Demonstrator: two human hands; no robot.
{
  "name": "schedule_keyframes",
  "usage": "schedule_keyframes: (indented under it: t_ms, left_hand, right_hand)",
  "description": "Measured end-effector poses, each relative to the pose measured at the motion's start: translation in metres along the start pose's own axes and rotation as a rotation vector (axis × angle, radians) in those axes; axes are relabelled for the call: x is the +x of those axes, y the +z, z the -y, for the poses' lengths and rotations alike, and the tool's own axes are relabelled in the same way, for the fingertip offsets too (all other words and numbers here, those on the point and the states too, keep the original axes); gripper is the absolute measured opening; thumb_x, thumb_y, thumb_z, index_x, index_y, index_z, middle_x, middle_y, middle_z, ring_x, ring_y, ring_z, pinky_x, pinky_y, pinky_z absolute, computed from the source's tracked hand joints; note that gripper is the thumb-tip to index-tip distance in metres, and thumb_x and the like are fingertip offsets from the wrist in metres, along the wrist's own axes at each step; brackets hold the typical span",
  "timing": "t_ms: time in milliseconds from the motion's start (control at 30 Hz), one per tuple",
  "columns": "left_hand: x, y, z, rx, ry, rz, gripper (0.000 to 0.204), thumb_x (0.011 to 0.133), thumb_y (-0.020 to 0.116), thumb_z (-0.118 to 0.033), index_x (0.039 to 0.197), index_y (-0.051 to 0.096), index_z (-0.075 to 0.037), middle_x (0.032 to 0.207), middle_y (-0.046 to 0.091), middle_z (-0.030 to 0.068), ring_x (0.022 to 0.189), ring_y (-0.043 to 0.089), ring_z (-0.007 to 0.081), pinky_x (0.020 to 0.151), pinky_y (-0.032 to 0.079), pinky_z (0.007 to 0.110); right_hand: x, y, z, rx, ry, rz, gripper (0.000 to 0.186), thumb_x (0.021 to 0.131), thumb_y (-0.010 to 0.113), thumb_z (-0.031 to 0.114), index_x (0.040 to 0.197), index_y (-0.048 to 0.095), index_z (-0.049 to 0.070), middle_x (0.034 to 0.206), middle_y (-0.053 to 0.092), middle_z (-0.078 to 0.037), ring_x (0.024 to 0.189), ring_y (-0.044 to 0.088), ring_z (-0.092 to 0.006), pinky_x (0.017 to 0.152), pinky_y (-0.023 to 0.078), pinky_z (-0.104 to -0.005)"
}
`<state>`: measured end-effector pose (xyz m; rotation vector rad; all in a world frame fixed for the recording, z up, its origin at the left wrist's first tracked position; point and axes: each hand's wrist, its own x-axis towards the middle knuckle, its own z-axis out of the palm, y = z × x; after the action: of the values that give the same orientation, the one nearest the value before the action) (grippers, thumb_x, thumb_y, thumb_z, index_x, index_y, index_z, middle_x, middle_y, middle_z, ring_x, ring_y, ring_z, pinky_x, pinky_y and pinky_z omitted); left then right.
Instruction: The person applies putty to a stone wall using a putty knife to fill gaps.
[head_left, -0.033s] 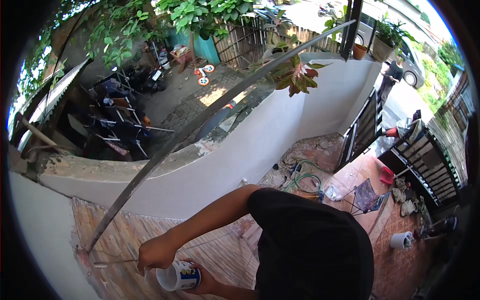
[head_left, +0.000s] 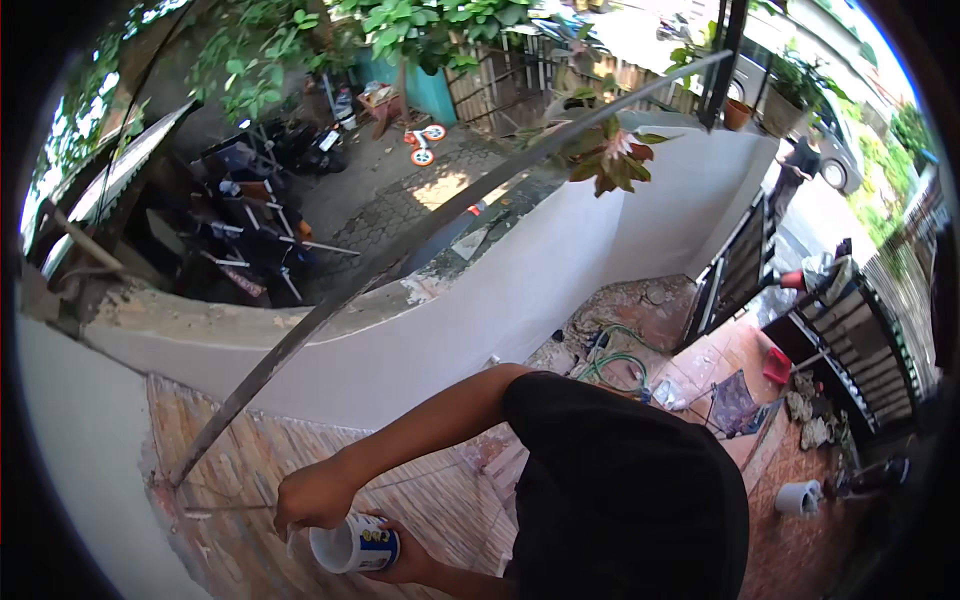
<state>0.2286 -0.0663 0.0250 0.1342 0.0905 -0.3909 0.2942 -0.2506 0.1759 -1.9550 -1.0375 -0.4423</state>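
My left hand [head_left: 408, 562] is wrapped round a white plastic tub [head_left: 330, 549] with a blue printed label, from its right side. The tub is tilted, with its open mouth turned up and to the left; its inside looks whitish. Just above the rim, my right hand [head_left: 318, 492] is closed with its fingers pointing down. A small pale, narrow piece [head_left: 291, 541] shows below these fingers, beside the mouth of the tub; its kind cannot be made out. Both hands are in front of a surface of brown, streaked strip tiles [head_left: 235, 550].
A long grey pole [head_left: 400, 245] slants across from lower left to upper right. Behind it curves a white low wall [head_left: 470, 340]. Right of me are a green hose [head_left: 615, 368], a white bucket [head_left: 798, 497], a red dustpan-like thing [head_left: 776, 365] and a black gate [head_left: 860, 345]. A person [head_left: 797, 165] stands outside.
The whole view has shifted slightly, the background moving a little right at the top. My hands and the tub keep nearly the same places.
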Motion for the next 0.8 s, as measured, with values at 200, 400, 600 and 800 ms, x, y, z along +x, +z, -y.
schedule_keyframes:
  t_ms: [200, 400, 600, 800]
  left_hand:
    - [-0.027, 0.02, -0.011, 0.071, 0.183, -0.069, 0.072, 0.081, 0.068, -0.05, 0.139, 0.047, -0.014, 0.135, 0.049, 0.0139, 0.123, 0.045, 0.0364, 0.085, 0.05, 0.044]
    - [-0.078, 0.011, -0.011, 1.498, 0.979, -0.583, 0.072, 0.084, 0.054, -0.065, 0.137, 0.05, -0.016, 0.136, 0.051, 0.0088, 0.117, 0.054, 0.0351, 0.086, 0.046, 0.048]
    - [-0.118, 0.043, -0.017, 0.234, 0.61, -0.33, 0.069, 0.086, 0.049, -0.065, 0.138, 0.048, -0.019, 0.137, 0.05, 0.0089, 0.124, 0.046, 0.0322, 0.097, 0.036, 0.054]
    - [-0.122, 0.035, -0.02, -0.017, 0.563, -0.41, 0.068, 0.088, 0.04, -0.07, 0.135, 0.051, -0.023, 0.137, 0.05, 0.0081, 0.121, 0.046, 0.0321, 0.093, 0.036, 0.054]
  right_hand:
    - [0.03, -0.015, 0.013, 0.12, -0.176, 0.0, 0.042, 0.074, 0.065, -0.005, 0.116, 0.064, 0.0, 0.117, 0.066, -0.018, 0.106, 0.064, -0.0376, 0.088, 0.053, -0.0434]
    - [0.094, 0.01, 0.018, 0.178, -0.269, -0.123, 0.054, 0.071, 0.053, -0.023, 0.116, 0.066, 0.005, 0.118, 0.068, -0.015, 0.114, 0.065, -0.0318, 0.094, 0.054, -0.0362]
    - [0.145, 0.037, 0.034, 0.106, -0.338, -0.06, 0.051, 0.072, 0.048, -0.024, 0.112, 0.065, 0.003, 0.116, 0.069, -0.015, 0.112, 0.065, -0.0307, 0.091, 0.055, -0.0351]
    - [0.159, 0.059, 0.039, 0.076, -0.5, 0.025, 0.052, 0.07, 0.051, -0.023, 0.113, 0.066, 0.004, 0.119, 0.068, -0.012, 0.114, 0.064, -0.0313, 0.099, 0.052, -0.0398]
